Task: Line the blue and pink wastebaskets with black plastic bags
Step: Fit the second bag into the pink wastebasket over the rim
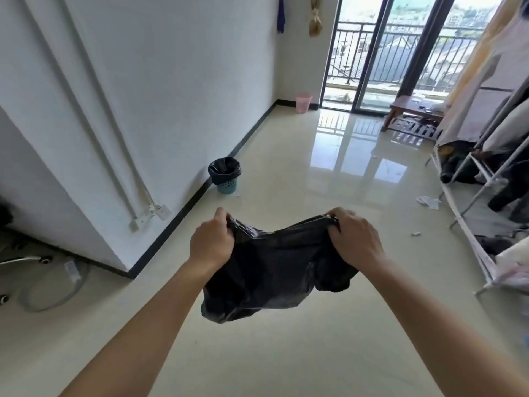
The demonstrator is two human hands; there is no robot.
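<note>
Lowest in the frame, two bare forearms reached up from the bottom corners toward the centre. The left hand point(211, 242) was closed around the left end of a black plastic bag point(274, 270), fingers curled over its top edge. The right hand point(355, 239) gripped the right end of the same edge, fingers folded down onto the plastic. Between the two hands the edge was stretched nearly taut, and the rest of the bag hung crumpled below them, above the glossy cream floor point(286, 353).

Farther off, left of centre, the blue wastebasket point(226, 181) stood on the floor just beside the dark skirting of the white wall point(171, 81). A black liner point(224, 169) already sat in it, folded over the rim, with the blue mesh showing below.

Beyond that, in the far corner at upper centre, the pink wastebasket point(303, 102) stood against the wall next to the sliding glass door point(369, 53), with no black showing on it. Along the right edge of the frame ran a clothes rack point(486, 167), and scraps of paper point(428, 202) lay on the floor near it.
</note>
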